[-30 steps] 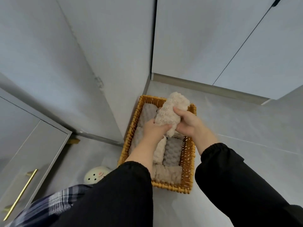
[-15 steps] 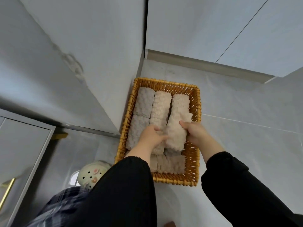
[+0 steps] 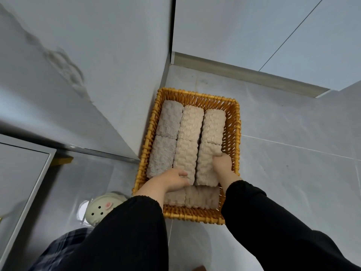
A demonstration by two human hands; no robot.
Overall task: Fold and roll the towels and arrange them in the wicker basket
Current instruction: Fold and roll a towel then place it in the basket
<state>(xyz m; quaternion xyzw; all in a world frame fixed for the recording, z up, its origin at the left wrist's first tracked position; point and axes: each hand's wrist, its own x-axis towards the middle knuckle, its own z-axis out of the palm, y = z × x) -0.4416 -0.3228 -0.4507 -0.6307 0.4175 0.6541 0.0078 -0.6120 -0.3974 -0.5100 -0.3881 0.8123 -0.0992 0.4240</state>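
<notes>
At the far left stands a grey cabinet door (image 3: 21, 182). Just right of it on the floor (image 3: 293, 163) lies a pale rounded thing with small holes and a pink spot (image 3: 103, 209); what it is I cannot tell. A bit of plaid cloth (image 3: 58, 249) shows below it.

The basket (image 3: 233, 133) sits on the floor in the corner, its left side against the wall (image 3: 97, 55). It is packed with towel rolls in three columns lying lengthwise. The left column holds two grey rolls, the far grey roll (image 3: 170, 119) and the near grey roll (image 3: 161, 155), end to end. The middle column holds the far middle roll (image 3: 192, 122) and the near middle roll (image 3: 184, 155), both beige. The right column holds the far right roll (image 3: 213, 125) and the near right roll (image 3: 207, 165), also beige. A crosswise roll (image 3: 201, 197) lies along the basket's near end.

The left hand (image 3: 172, 180), coming out of a black left sleeve (image 3: 127, 231), lies on the near end of the near middle roll with its fingers curled over that end, their tips tucked out of sight.

The right hand (image 3: 222, 163), in a black right sleeve (image 3: 273, 222), is wedged between the near right roll and the basket's right wall. Its thumb lies on top of the roll and its fingers go down the roll's side, hidden, so it clasps the roll from the right.

White cupboard doors (image 3: 254, 26) stand behind the basket.
</notes>
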